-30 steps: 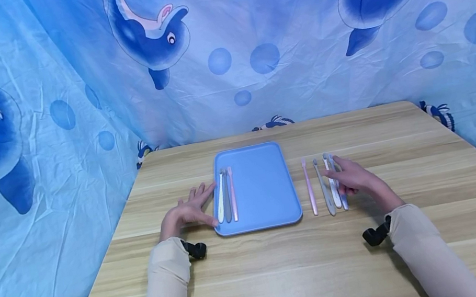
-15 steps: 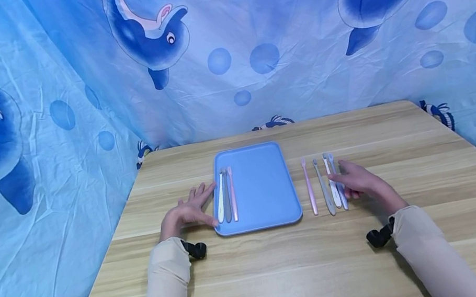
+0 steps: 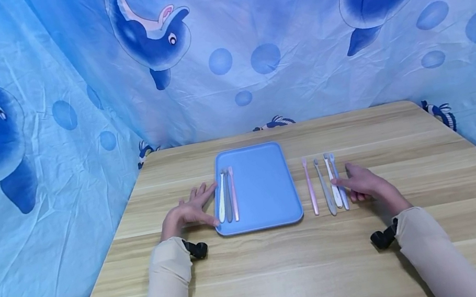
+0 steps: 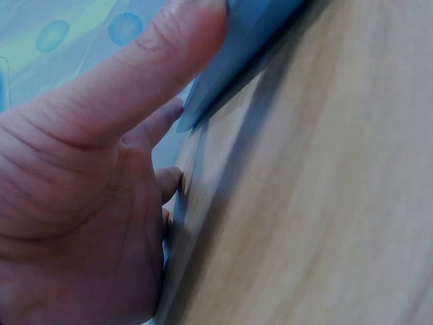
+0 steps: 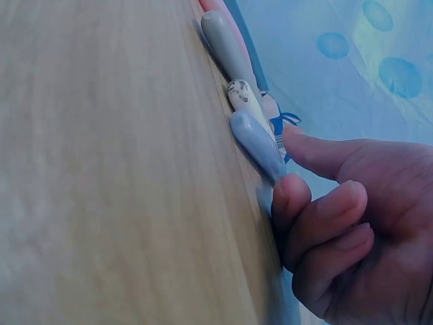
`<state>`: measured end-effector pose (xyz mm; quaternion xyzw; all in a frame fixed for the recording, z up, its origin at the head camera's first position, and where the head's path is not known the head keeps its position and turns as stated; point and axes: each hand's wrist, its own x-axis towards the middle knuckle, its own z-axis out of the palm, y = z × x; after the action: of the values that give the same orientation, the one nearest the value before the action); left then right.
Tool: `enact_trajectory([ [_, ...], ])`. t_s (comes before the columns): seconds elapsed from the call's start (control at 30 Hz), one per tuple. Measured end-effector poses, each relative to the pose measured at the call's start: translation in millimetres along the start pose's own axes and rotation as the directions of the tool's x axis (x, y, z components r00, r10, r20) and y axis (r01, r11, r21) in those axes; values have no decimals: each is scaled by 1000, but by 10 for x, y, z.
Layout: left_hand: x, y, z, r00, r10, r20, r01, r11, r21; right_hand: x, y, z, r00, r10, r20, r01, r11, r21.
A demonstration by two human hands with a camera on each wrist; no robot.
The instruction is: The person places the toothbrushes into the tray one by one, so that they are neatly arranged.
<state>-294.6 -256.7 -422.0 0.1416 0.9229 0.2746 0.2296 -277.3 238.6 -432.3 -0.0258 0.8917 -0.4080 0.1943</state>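
The left hand (image 3: pixel 188 213), fingers spread, touches the tray (image 3: pixel 264 186); the right hand (image 3: pixel 365 184), partly curled at the blue toothbrush (image 5: pixel 254 139), grip unclear from here, should disturb no neighbouring handle.

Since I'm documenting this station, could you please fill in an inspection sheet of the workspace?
Surface: wood-grain table
Job's things: blue tray bearing three toothbrushes; right of it, on the table, a pink toothbrush, gray toothbrush, white toothbrush and blue toothbrush
Clutter: nothing seen
Hands: left hand touching the tray's left edge; right hand at the blue toothbrush, grip unclear
Cables: nothing seen
Surroundings: blue dolphin-print fabric behind the table and along its sides
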Motion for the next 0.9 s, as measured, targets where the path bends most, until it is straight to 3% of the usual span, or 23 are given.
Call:
enact_trajectory([
  [0.9, 15, -10, 11, 1000, 14, -4, -14, 1000, 27, -62, 6, -54, 999, 43, -17, -45, 996, -72],
])
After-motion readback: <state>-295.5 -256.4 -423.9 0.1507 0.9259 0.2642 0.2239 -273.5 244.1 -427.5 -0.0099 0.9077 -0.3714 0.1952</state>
